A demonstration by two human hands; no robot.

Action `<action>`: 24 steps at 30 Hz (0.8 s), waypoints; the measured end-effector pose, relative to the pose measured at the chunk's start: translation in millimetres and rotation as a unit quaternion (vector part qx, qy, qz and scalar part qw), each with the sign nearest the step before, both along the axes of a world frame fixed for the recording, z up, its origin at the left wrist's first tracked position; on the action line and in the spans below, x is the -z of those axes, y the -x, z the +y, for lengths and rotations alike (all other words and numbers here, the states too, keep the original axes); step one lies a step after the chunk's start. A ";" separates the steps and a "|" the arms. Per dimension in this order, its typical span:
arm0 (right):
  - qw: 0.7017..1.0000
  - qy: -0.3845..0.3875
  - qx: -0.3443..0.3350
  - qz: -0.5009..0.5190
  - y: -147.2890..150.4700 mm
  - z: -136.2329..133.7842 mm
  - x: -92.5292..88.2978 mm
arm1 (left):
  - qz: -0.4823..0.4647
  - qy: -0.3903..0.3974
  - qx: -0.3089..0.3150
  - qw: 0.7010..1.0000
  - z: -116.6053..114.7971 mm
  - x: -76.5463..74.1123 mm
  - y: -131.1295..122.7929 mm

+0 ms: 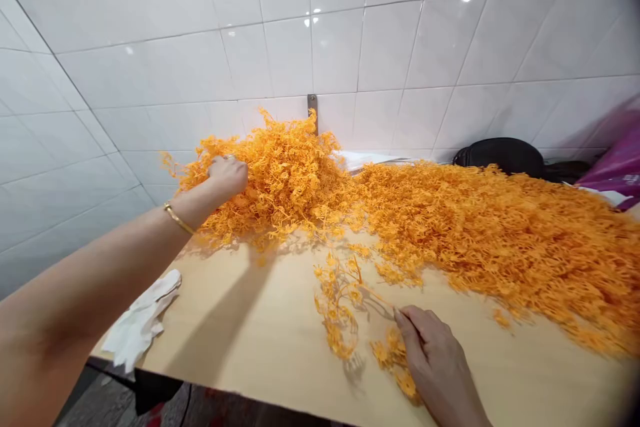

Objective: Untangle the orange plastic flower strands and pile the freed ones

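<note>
Our two hands among orange artificial flowers on a pale tabletop (225,347).

At the near right, our right hand (437,357) pinches the stem of an orange flower sprig (334,313) between thumb and forefinger, its blossoms spreading leftward just above or on the tabletop. At the far left, our left hand (229,175), a gold bracelet (179,218) on its wrist, reaches into the taller flower heap (295,173); its fingertips are hidden, so we cannot tell whether they grasp anything. A broader flower heap (480,233) covers the right side, and crumpled white fabric (143,320) lies near left.
</note>
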State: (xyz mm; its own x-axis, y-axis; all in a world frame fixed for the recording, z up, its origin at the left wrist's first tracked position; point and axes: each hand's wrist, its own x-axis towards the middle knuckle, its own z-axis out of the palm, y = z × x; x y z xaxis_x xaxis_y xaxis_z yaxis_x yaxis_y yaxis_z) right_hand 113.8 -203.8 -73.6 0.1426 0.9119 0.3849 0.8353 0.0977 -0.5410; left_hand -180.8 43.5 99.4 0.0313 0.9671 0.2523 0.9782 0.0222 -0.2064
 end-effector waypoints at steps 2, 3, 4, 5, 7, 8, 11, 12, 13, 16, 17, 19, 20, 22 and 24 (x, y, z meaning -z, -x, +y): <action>1.000 -0.013 -0.005 -0.004 -0.4 1.0 0.8 | 0.049 -0.040 0.008 0.998 -27.3 -4.1 -20.1; 1.000 -0.020 -0.009 -0.003 -0.3 1.5 1.3 | 0.057 -0.059 0.057 0.995 -42.3 -2.2 -29.9; 1.000 -0.028 -0.013 0.000 0.1 1.6 1.6 | 0.055 -0.077 0.121 0.988 -57.1 3.2 -39.0; 0.999 -0.038 -0.018 0.008 0.6 1.1 1.7 | 0.047 -0.093 0.174 0.979 -70.6 12.2 -47.0; 0.997 -0.058 -0.035 0.029 1.5 -2.7 1.1 | 0.043 -0.089 0.271 0.958 -90.1 39.8 -58.9; 0.996 -0.069 -0.045 0.042 1.6 -6.2 0.5 | 0.047 -0.067 0.312 0.947 -95.1 56.8 -62.5; 0.990 -0.098 -0.070 0.074 -1.3 -21.3 -1.5 | 0.029 0.015 0.334 0.942 -91.7 107.4 -65.6; 0.989 -0.100 -0.076 0.080 -3.4 -26.6 -2.0 | 0.017 0.033 0.321 0.947 -86.6 120.7 -65.5; 0.989 -0.095 -0.079 0.084 -5.8 -31.5 -2.4 | 0.002 0.042 0.303 0.952 -81.2 130.8 -65.5; 0.993 -0.045 -0.066 0.088 -13.3 -40.1 -2.8 | -0.029 0.032 0.275 0.960 -72.5 140.2 -70.3; 0.994 -0.027 -0.053 0.093 -15.0 -40.6 -2.9 | -0.036 0.018 0.275 0.961 -74.5 137.2 -73.7; 0.994 -0.002 -0.029 0.108 -16.8 -38.8 -3.5 | -0.051 -0.020 0.275 0.960 -86.9 126.4 -82.0; 0.993 0.000 -0.025 0.117 -16.9 -37.0 -4.2 | -0.063 -0.041 0.274 0.959 -96.4 120.3 -86.2; 0.992 -0.011 -0.033 0.125 -16.5 -32.6 -6.8 | -0.087 -0.082 0.282 0.952 -118.2 110.5 -93.6; 0.991 -0.028 -0.055 0.117 -16.4 -28.1 -11.6 | -0.107 -0.101 0.303 0.941 -137.2 106.6 -98.9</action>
State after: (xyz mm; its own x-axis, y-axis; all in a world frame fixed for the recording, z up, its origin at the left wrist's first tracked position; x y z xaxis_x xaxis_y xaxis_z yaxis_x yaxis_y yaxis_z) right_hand 130.2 -231.8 -61.9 0.1339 0.9051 0.4035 0.6705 0.2171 -0.7094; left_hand -82.0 -93.8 -7.2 0.4903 0.7190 0.4926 0.8422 -0.5364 -0.0552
